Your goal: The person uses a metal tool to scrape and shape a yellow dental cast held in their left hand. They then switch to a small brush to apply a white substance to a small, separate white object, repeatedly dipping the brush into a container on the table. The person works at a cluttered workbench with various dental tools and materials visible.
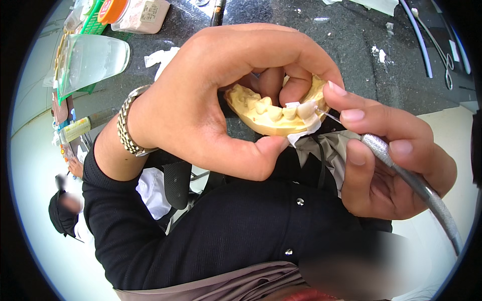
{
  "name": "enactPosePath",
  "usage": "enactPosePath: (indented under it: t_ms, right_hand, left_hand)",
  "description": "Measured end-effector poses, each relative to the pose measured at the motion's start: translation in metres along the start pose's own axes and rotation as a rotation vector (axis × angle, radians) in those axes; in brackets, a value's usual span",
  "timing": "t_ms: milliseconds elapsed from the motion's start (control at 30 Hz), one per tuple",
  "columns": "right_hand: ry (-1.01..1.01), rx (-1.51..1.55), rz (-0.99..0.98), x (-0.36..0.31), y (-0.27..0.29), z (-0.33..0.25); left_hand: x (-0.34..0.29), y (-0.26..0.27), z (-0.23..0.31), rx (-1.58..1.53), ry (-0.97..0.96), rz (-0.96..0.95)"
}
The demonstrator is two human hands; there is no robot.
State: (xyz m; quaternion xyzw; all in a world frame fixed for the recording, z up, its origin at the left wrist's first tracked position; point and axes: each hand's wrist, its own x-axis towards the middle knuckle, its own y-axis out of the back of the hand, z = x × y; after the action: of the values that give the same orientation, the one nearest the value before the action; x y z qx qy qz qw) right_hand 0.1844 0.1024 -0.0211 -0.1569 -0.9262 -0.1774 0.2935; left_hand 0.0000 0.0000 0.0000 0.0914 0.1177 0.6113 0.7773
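Observation:
My left hand point(201, 95), with a metal-band watch point(129, 123) on the wrist, is closed around a yellow dental cast point(268, 127). Its thumb presses the near edge while the fingers curl over the far side. Several teeth stand along the cast, one of them a paler, whitish tooth point(305, 110). White material point(305, 131) hangs from the rim below it. In a pinch, my right hand point(396, 145) holds a slim dental carving tool point(419, 184) with a knurled metal handle. The tool's thin tip points at the whitish tooth; whether they touch is hard to tell.
Beyond my hands lies a dark speckled bench top point(359, 55) with white scraps. A clear plastic cup point(95, 57), an orange-lidded jar point(138, 16) and a green basket point(94, 20) stand at the far left. Scissor-like forceps point(437, 42) lie far right. Another person point(68, 208) is at the left.

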Motion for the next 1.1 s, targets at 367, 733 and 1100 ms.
enactPosePath:
  t_ms: [367, 733, 1100]
  right_hand:
    - [-0.013, -0.019, 0.023, 0.0006, -0.0017, -0.0044]
    - [-0.011, 0.019, 0.030, 0.0015, -0.0054, -0.0033]
    - [-0.001, 0.000, -0.014, 0.0006, -0.0016, -0.0012]
  left_hand:
    - [-0.0004, -0.0012, 0.0018, 0.006, 0.000, 0.005]
    - [-0.0036, 0.0000, -0.0012, 0.022, -0.029, 0.016]
    - [-0.0034, -0.0012, -0.0013, 0.013, -0.011, 0.032]
